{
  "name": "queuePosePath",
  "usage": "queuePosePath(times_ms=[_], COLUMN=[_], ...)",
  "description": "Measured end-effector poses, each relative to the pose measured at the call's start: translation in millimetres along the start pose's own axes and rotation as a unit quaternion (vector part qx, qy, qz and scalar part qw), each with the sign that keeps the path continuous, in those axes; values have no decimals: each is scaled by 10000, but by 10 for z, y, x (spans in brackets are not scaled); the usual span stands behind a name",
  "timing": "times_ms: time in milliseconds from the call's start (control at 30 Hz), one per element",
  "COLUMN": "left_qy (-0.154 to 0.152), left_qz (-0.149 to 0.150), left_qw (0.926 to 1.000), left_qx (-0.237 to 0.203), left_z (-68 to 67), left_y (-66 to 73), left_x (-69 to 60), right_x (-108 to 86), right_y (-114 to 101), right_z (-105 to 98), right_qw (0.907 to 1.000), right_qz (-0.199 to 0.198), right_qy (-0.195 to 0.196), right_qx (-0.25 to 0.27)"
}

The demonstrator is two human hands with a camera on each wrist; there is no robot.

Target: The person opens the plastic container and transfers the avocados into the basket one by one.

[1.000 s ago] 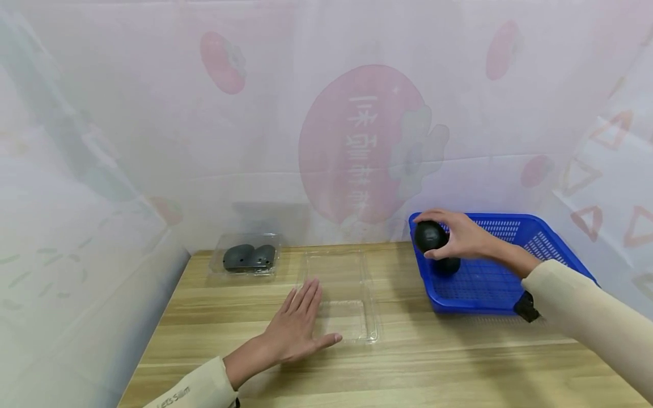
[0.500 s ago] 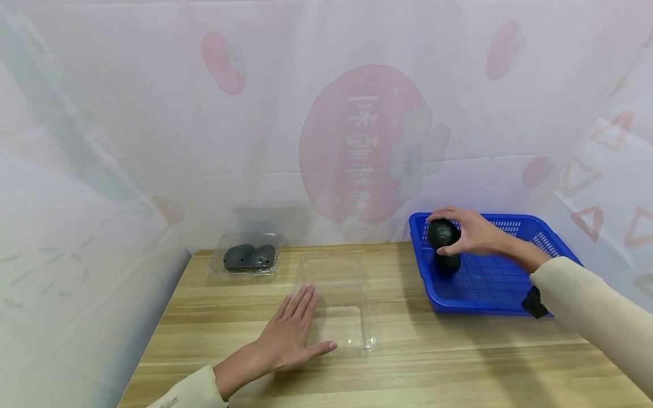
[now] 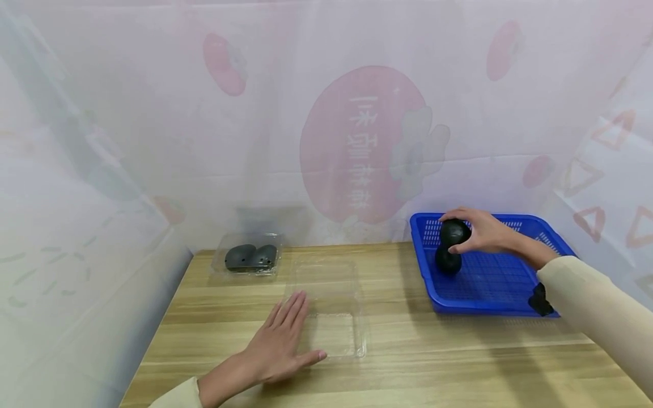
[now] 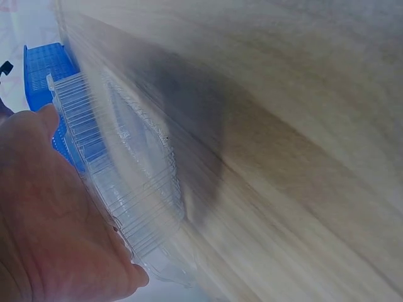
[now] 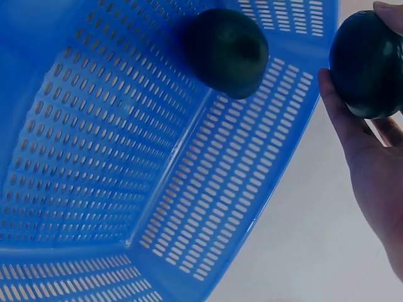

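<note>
My right hand (image 3: 479, 231) pinches a dark, round avocado (image 3: 454, 232) between thumb and fingers, above the left part of a blue plastic basket (image 3: 490, 309). Below it another dark avocado (image 3: 448, 262) sits in the basket; in the right wrist view this second avocado (image 5: 227, 53) lies against the basket wall, apart from the held one (image 5: 366, 63). An opened clear plastic clamshell box (image 3: 331, 334) lies on the table. With straight fingers and thumb spread, my left hand (image 3: 275, 343) rests against the box's left side. The left wrist view shows its ribbed wall (image 4: 119, 170) beside that hand.
At the back left of the wooden table (image 3: 408, 368) stands a closed clear box (image 3: 278, 241) with two dark avocados (image 3: 250, 258) inside. A printed pale curtain (image 3: 255, 141) hangs behind the table and along both sides.
The right hand, holding the avocado, has moved right over the basket. My left hand and the open clear box have slid left and slightly toward me.
</note>
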State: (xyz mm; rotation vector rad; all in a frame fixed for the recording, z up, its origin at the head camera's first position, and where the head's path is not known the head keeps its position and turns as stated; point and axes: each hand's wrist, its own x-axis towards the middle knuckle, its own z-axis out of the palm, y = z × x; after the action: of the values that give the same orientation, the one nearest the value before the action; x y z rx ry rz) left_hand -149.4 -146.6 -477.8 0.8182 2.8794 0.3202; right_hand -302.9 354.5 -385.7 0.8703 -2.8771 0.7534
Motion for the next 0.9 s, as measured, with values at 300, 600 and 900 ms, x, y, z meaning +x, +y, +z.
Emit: queuePosePath(times_ms=[300,600,900], left_qy=[82,404,568], left_qz=[26,154,80], left_qw=[9999,9989,9971], left_qx=[77,162,492], left_z=[22,62,67], left_y=[-28,-59,-69], left_x=[-113,-229,-337], right_x=[-62,-100,-117], right_y=[150,306,415], right_z=[-30,-41,-31], right_qw=[9996,9986,9949], right_qz=[264,474,828], right_qy=[-106,-218,-527], right_qx=[-53,-93,-221])
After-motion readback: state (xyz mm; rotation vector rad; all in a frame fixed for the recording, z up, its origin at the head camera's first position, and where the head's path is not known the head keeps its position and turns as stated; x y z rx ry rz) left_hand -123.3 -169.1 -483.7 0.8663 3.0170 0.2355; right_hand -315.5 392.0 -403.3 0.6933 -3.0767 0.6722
